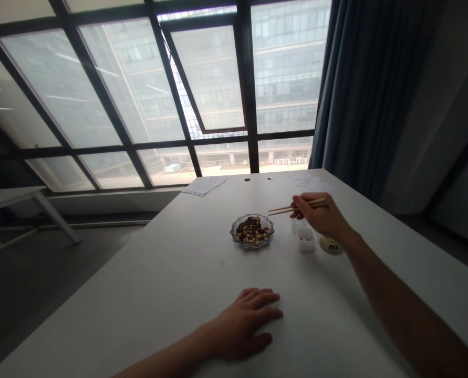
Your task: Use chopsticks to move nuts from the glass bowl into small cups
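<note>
My right hand [316, 212] is closed around a pair of wooden chopsticks [283, 210], whose tips point left. They hang above and just right of a clear scalloped glass bowl [234, 239]. Mixed nuts or beans [252, 231], some pale and some dark, fill the bowl. Below my right hand stands a small white plastic cup [307, 242] with a few pale pieces inside. Another white cup [297, 226] is partly hidden behind it. A round yellowish container [330, 245] sits under my wrist. My left hand [249, 323] lies flat on the table, fingers spread, holding nothing.
The white table [202, 273] stretches toward a large window [206, 79]. Papers [205, 185] lie at its far left corner, and more sheets [311, 181] at the far right. A second table [13, 197] stands to the left. A blue curtain [360, 94] hangs at the right.
</note>
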{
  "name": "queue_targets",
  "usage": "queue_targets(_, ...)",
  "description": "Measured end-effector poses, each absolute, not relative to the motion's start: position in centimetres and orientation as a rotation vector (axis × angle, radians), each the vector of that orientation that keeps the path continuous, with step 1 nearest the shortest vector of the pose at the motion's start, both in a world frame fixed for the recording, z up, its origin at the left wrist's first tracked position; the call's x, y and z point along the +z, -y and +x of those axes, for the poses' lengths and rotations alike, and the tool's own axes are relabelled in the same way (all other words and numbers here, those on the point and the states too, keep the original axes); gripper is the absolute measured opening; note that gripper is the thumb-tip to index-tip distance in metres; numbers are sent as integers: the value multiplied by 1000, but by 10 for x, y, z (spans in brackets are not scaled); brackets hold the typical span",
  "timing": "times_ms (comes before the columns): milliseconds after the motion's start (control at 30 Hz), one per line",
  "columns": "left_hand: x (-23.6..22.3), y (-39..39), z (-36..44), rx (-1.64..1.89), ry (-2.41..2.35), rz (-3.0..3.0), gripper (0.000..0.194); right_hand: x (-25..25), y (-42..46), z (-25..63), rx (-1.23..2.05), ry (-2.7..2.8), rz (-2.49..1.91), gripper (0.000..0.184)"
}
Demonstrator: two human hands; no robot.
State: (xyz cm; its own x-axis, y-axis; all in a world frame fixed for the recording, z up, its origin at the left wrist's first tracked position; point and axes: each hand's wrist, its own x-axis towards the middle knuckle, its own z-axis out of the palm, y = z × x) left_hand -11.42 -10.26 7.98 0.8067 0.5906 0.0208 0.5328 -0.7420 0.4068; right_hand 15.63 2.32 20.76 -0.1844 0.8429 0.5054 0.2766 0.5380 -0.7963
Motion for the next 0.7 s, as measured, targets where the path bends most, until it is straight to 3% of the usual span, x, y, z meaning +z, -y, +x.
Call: queue_targets(700,78,103,-116,248,-827,2610,55,157,-40,118,753,2066,-956,35)
